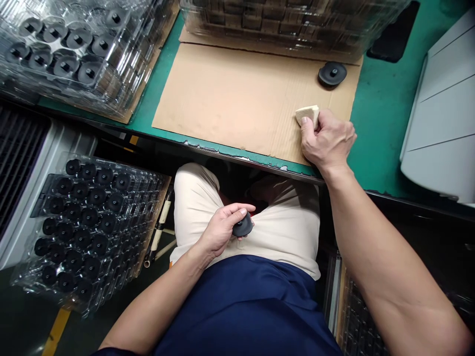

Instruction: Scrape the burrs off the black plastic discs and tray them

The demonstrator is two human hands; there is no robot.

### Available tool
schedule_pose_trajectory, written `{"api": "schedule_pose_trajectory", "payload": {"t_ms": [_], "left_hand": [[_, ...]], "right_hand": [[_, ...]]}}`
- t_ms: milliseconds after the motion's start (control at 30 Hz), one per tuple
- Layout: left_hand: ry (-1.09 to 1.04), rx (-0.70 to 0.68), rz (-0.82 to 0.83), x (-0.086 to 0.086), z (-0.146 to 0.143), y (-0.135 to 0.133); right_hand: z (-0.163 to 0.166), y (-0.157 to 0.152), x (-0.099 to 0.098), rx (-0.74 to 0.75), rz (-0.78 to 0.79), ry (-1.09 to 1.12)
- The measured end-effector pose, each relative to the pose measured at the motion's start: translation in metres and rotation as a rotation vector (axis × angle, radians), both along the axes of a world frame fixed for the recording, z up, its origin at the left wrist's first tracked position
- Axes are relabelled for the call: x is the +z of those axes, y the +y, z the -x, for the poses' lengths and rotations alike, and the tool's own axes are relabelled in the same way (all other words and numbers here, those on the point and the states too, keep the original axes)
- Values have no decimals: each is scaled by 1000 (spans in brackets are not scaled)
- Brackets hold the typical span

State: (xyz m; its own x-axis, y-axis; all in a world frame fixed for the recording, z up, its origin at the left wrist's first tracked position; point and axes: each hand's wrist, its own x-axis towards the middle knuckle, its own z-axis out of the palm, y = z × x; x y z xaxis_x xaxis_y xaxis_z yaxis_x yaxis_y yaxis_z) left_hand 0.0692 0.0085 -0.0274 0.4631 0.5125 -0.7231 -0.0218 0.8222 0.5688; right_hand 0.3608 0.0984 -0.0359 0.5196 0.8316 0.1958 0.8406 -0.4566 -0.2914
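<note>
My left hand [224,225] is closed around a round black disc-shaped part [242,226], held low over my lap. At the right end of a flat cardboard sheet [222,94], my right hand [330,138] pinches a folded cream-coloured cloth [308,115]. A second black disc [332,74], with a small raised hub in its middle, lies on the cardboard just beyond the right hand and apart from it.
Stacked clear plastic trays [122,79] with black discs stand at the back left. Another tray stack [92,217] is below the bench on my left. More trays [289,20] border the cardboard's far side. A pale grey casing [445,109] stands at right on the green bench [386,99].
</note>
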Motion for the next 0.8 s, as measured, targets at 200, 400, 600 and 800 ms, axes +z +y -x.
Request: {"api": "schedule_pose_trajectory", "payload": {"t_ms": [200,400,600,800], "left_hand": [[7,1,0,3,-1,1],[7,7,4,5,-1,2],[6,14,9,6,-1,2],[10,11,11,5,1,1]], "right_hand": [[0,0,-1,-3,-24,-16],[1,0,0,-8,-13,3],[1,-2,2,13,-39,-1],[-1,-1,0,12,-47,-16]]}}
